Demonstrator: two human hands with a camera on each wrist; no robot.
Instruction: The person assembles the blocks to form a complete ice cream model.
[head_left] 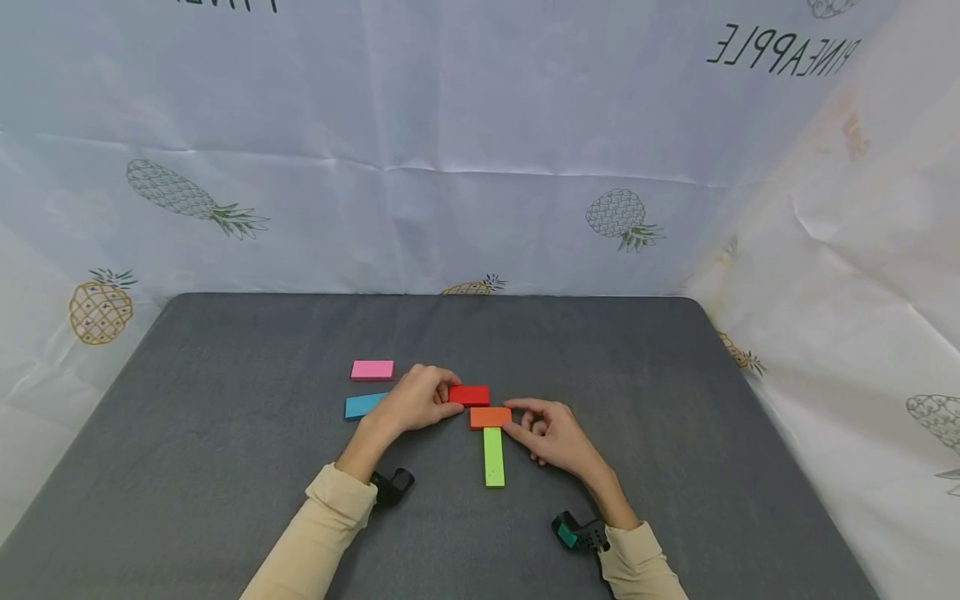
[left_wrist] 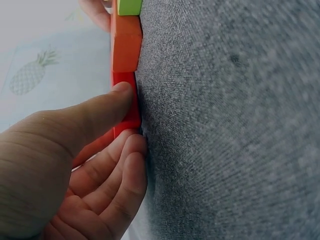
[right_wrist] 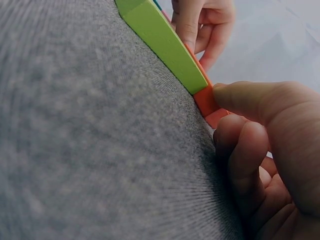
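My left hand (head_left: 422,397) pinches the left end of a flat red block (head_left: 469,396) between thumb and fingers; the left wrist view shows the thumb on its near side. Just in front of the red block, offset to the right, lies an orange block (head_left: 491,417). Its right end is held between the thumb and index finger of my right hand (head_left: 555,433), whose other fingers are curled. A lime green block (head_left: 493,458) points toward me from the orange one, its far end against it, as the right wrist view (right_wrist: 165,47) also shows.
Left of my left hand lie a pink block (head_left: 372,370) and a blue block (head_left: 364,406), the latter partly hidden by that hand. All the blocks rest on a dark grey table (head_left: 225,467). A pineapple-print cloth (head_left: 480,225) hangs behind the table's far edge and at its sides.
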